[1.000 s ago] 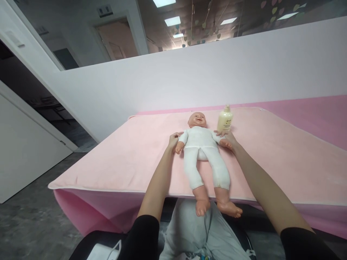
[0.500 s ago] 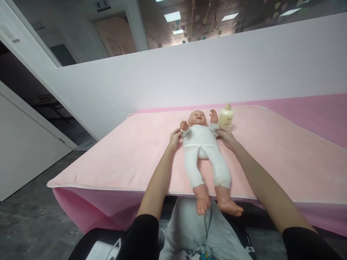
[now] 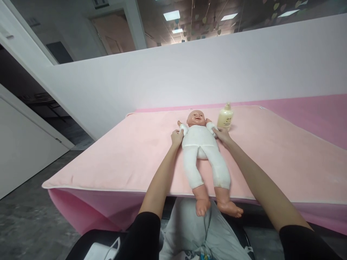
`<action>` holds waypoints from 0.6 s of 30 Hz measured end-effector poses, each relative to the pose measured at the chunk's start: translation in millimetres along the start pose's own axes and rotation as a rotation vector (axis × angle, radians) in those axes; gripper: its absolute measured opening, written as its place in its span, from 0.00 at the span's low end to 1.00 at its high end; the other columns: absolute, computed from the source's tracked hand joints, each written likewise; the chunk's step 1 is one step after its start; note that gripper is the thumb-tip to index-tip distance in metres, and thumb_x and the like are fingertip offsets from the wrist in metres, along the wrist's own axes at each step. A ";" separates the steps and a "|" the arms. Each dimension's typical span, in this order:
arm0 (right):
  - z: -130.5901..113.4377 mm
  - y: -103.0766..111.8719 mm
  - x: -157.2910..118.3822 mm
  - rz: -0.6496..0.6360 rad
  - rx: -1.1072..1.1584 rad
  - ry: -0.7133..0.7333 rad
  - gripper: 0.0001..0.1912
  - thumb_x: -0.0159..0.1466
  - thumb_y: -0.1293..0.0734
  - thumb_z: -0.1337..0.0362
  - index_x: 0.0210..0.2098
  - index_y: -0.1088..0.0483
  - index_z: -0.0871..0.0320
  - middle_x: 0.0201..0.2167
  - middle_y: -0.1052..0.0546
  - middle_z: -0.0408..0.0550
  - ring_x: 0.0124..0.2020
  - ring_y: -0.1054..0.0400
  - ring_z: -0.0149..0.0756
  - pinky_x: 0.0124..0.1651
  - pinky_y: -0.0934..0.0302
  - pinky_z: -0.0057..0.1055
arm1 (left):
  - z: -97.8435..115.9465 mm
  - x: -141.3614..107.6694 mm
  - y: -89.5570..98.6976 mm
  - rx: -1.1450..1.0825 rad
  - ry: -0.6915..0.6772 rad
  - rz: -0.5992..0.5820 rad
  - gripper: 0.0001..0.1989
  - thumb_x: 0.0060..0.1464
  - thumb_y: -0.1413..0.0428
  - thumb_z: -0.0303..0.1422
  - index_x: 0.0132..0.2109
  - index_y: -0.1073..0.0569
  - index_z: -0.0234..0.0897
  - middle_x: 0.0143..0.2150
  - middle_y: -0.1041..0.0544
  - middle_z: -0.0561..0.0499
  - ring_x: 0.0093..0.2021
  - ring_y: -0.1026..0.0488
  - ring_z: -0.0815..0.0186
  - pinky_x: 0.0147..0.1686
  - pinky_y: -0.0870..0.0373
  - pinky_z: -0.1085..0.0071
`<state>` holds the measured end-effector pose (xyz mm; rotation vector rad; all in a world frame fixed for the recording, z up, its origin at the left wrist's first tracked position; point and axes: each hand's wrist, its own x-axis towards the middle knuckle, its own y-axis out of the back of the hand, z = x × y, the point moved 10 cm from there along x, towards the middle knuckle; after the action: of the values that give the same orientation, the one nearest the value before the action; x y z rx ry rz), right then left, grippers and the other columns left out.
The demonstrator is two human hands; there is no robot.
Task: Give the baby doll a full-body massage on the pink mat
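At the far left a white door [image 3: 27, 144] stands beside the grey floor [image 3: 29, 216], and the near left corner of the tabletop's pale pink cover [image 3: 116, 159] overhangs a darker pink cloth [image 3: 70, 209]. From that corner a broad stretch of the cover runs right to the left hand [image 3: 177, 138], which is closed on one white sleeve of a baby doll [image 3: 200, 135].

The doll lies on its back at the middle of the cover, its head short of the far edge and its feet jutting past the near one — above the person's grey trousers [image 3: 184, 227]. Both its arms are bent up toward the head.

The right hand [image 3: 223, 135] grips the other sleeve, its forearm slanting back across the near edge. Just beyond this hand stands a pale yellow pump bottle [image 3: 225, 117]; whether the two touch I cannot tell. It leaves little room on that side — farther right the cover spreads wide again. Along the far edge a strip of darker pink meets the white wall [image 3: 173, 79].
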<state>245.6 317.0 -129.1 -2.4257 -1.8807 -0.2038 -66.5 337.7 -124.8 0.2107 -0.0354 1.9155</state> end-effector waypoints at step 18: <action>-3.7 -7.3 -11.2 -0.272 0.338 -0.086 0.20 0.44 0.25 0.65 0.38 0.23 0.57 0.36 0.21 0.47 0.37 0.27 0.37 0.43 0.32 0.33 | 2.5 -11.2 -19.6 -0.503 0.129 -0.334 0.31 0.38 0.40 0.24 0.54 0.29 0.32 0.42 0.22 0.47 0.39 0.26 0.67 0.47 0.32 0.68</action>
<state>235.5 307.6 -127.3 -1.9885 -2.0783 0.1942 -44.1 333.8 -125.8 -0.2340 -0.3685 1.5277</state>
